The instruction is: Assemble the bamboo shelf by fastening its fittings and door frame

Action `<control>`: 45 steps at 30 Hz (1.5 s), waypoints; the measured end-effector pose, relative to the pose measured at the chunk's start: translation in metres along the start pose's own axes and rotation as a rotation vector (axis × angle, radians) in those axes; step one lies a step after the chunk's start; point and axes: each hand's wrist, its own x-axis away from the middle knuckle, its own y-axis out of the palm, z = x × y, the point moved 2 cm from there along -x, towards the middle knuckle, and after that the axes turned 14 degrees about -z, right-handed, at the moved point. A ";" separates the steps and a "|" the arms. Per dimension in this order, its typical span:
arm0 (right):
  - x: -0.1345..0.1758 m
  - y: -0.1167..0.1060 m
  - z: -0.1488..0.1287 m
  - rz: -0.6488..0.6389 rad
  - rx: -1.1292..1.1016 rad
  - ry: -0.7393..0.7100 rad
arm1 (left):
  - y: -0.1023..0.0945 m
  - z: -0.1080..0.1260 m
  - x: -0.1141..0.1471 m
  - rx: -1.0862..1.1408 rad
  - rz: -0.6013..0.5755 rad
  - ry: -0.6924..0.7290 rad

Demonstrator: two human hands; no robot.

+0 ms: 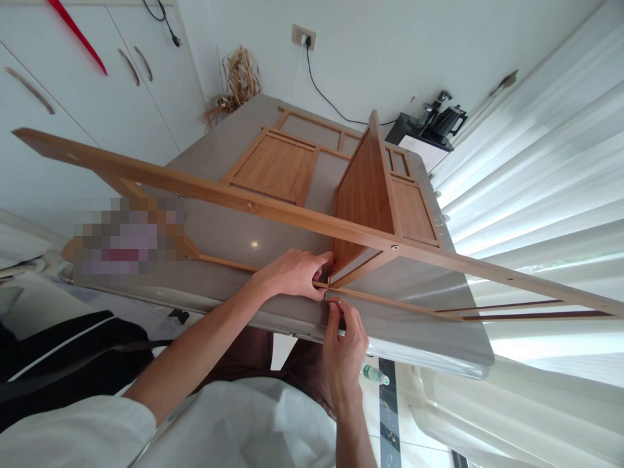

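A wooden furniture frame (292,218) stands on a grey-covered table, its long rail running across the view. An upright wooden panel (363,185) joins it at the middle. My left hand (295,273) is closed around the frame's lower rail where the panel meets it, thumb toward the panel. Just below that joint, my right hand (345,331) pinches a thin metal hex key (335,301), whose bent end is at the lower rail. My fingers partly hide the key, and whether its tip sits in a screw I cannot tell.
Another framed wooden panel (275,166) lies flat on the grey table (238,227). Behind are a black kettle (448,120) on a small stand and a wall socket (303,37) with a cord. White curtains (550,162) hang at right; a plastic bottle (374,374) is on the floor.
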 end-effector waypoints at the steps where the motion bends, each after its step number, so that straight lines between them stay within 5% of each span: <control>1: 0.001 0.000 -0.001 0.000 0.010 -0.007 | 0.000 0.000 0.000 -0.001 -0.001 0.004; 45: 0.001 0.000 -0.008 -0.030 0.181 -0.097 | 0.000 -0.003 0.000 0.031 0.011 0.044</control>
